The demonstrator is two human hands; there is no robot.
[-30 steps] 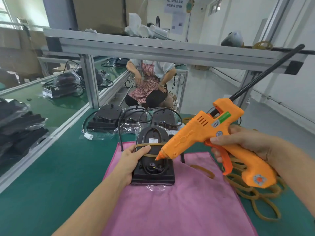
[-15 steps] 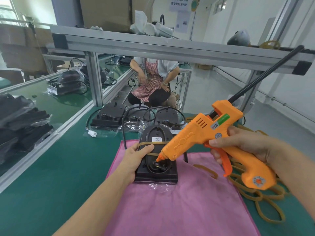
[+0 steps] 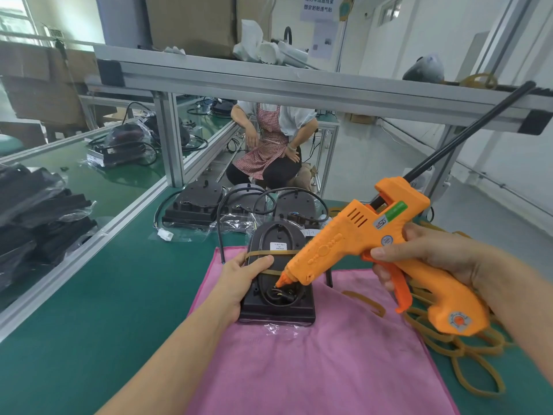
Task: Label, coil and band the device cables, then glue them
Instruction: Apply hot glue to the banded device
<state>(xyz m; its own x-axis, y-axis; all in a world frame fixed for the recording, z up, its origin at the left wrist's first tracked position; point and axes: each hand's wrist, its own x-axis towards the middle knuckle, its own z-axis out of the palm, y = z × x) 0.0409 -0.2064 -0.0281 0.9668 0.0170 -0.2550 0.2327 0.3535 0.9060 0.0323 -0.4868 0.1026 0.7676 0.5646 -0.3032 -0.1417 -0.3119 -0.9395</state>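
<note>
In the head view, a dark brown, arch-topped plastic device housing (image 3: pixel 278 277) lies flat on a pink microfibre cloth (image 3: pixel 323 360) spread over the green bench mat (image 3: pixel 98 319), probably so the shell does not slide or scuff while it is worked on. The left hand (image 3: pixel 244 275) grips the housing's left edge, thumb laid across its top face, pinning it down so the nozzle can press without shifting it. A tan rubber band (image 3: pixel 269 253) runs across the housing under that thumb, and the black cable end (image 3: pixel 281 293) sits coiled in the recess near the front edge, which suggests banding is done and gluing is the step in hand. The right hand (image 3: pixel 425 259) is clenched round the handle of an orange plastic hot-glue gun (image 3: pixel 353 247), fingers beside the trigger; whether the trigger is being squeezed cannot be told. The gun tilts down and to the left so its tip meets the recess just above the coiled cable, the place where a bead would fix the wires. A black glue stick (image 3: pixel 466 136) juts from the gun's rear toward the aluminium frame rail (image 3: pixel 269 91). Loose tan rubber bands (image 3: pixel 466 363) lie heaped on the mat to the right, within easy reach. More dark housings with cables (image 3: pixel 194 205) wait behind the cloth, likely next in line.
</note>
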